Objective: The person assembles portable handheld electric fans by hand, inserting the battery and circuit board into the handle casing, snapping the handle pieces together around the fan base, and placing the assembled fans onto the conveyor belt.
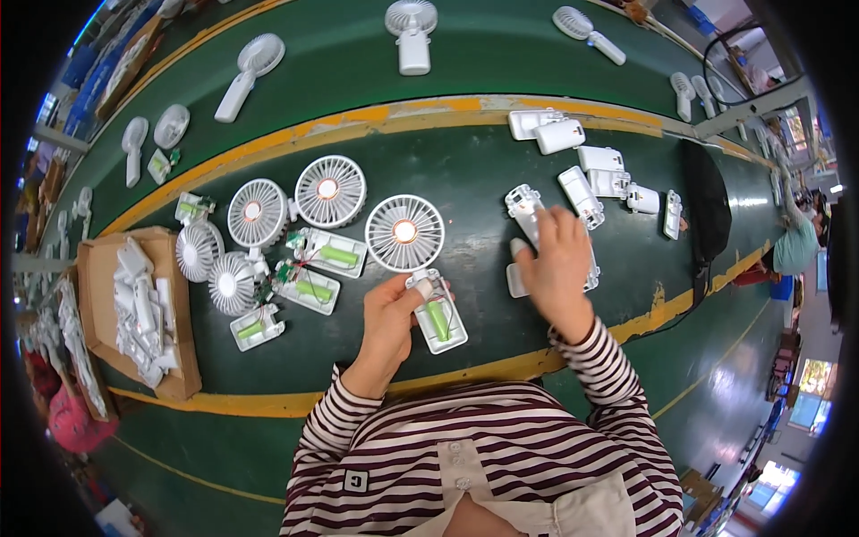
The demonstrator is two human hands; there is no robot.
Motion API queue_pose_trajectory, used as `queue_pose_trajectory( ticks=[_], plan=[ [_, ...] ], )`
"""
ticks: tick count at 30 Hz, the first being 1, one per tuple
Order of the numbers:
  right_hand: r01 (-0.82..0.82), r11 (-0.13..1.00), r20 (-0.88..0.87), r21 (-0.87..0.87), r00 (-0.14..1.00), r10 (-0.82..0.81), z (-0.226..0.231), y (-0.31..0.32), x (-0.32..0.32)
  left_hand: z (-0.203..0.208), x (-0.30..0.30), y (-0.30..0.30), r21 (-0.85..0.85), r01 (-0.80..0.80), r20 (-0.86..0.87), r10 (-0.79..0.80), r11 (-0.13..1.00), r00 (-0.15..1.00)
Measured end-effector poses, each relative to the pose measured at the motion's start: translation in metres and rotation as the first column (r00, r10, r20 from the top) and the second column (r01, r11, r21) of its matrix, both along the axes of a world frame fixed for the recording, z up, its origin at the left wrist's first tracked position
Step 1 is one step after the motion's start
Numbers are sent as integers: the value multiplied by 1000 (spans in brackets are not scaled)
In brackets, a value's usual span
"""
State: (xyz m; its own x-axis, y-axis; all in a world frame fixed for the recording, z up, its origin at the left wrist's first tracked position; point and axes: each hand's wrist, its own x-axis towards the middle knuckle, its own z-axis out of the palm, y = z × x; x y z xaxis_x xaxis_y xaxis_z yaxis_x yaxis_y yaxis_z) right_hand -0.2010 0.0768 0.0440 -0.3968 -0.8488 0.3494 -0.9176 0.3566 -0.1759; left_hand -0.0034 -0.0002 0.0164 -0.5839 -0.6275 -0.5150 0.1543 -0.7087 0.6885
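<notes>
Fan (pixel 410 246) is gripped by curled left hand (pixel 385 324); white casings (pixel 522 204) are overlapped by loosely bent right hand (pixel 558 268), hold indeterminate.

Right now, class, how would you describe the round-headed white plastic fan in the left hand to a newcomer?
Find the long green worktable with yellow edges. Above its nearer edge, the left hand grips a round-headed white plastic fan by its open handle. It sits rightmost of the clustered fans and is the only one held.
</notes>
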Motion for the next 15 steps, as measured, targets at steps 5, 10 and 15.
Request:
queue_pose_trajectory(
  ticks=[5, 10, 15],
  plan=[
    [-39, 991, -88, 131, 995, 51, -21, -4, -17, -1, 0, 0, 41, 30, -10, -29, 999, 1000],
    [-164, 987, 306, -4, 939, 157, -16, -13, 1, -3, 2, 3, 94, -24, 0, 24, 995, 1000],
    [-252, 959, 564, -129, 777, 280, -12, -2, 26, -4, 4, 8, 73, 10, 24, -12, 997, 1000]
  ],
)
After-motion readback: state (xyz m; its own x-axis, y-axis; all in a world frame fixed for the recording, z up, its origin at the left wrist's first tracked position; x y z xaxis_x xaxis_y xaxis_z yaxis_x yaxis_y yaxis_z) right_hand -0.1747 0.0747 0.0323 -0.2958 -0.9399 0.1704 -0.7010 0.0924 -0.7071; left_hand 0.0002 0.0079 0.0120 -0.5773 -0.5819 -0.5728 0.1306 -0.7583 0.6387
